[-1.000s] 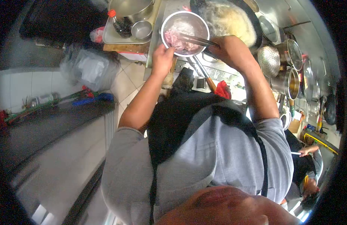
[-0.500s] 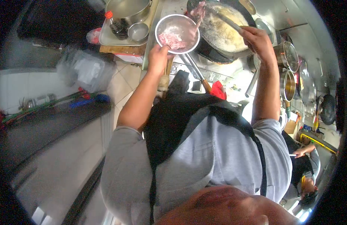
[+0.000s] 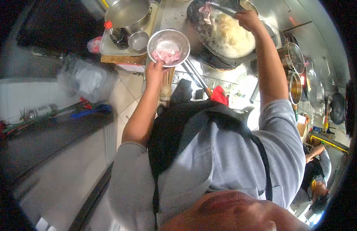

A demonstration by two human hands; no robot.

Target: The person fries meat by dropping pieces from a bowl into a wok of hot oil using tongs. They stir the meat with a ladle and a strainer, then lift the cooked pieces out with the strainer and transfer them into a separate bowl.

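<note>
The left hand (image 3: 154, 71) pinches the rim of a round shiny metal bowl (image 3: 168, 47) with pink raw meat (image 3: 165, 56) inside, thumb on top at the bowl's 7 o'clock. The right hand (image 3: 249, 19) is closed tight around long thin metal tongs (image 3: 221, 9), which hold a piece of meat over a big black wok (image 3: 220, 34) of bubbling pale oil.

At the bowl's 9 o'clock sit a small steel cup (image 3: 138, 41), a dark bottle with a red cap (image 3: 115, 34) and a large steel pot (image 3: 128, 13) on a metal tray (image 3: 109, 48). A red cloth (image 3: 219, 96) lies at 5 o'clock. No writing can be read.
</note>
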